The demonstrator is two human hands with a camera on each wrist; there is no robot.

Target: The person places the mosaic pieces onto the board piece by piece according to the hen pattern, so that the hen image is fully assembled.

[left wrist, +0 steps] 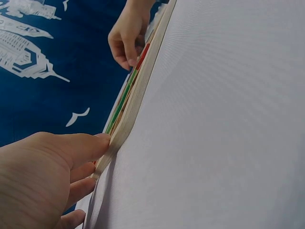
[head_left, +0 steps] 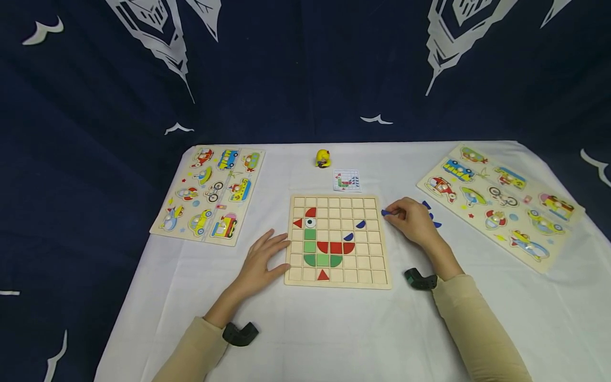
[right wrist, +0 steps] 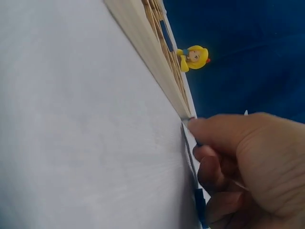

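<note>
Three views are logged, head view first. A wooden grid board [head_left: 338, 241] is seen between the two hands on a white tablecloth [head_left: 334, 329]. The left hand [head_left: 260, 262] is laid flat, fingers straight, its fingertips touching the board's near left edge. The right hand [head_left: 414, 220] is held just beyond the board's right edge, and a small blue piece [head_left: 385, 213] is pinched at its fingertips; more loose blue pieces [head_left: 431, 216] are seen just past its knuckles. Red, green and blue shapes are already seated in the grid. A pattern card [head_left: 347, 180] and a yellow figurine [head_left: 323, 158] are placed beyond the board, well ahead of both hands; a vehicle puzzle [head_left: 210, 193] is noted outboard of the left hand, another [head_left: 501, 204] outboard of the right.

Left wrist view: straight fingers [left wrist: 81, 148] are seen pressed against the board edge [left wrist: 128, 112]; nothing is gripped.

Right wrist view: the blue piece [right wrist: 201, 202] is partly hidden under curled fingers [right wrist: 219, 136], right at the board's corner [right wrist: 183, 112].

Risk, as judged: the thin piece is held only by a fingertip pinch and could be dropped or seated skewed in a cell; seated shapes could be knocked loose if the board is nudged by the bracing hand.
</note>
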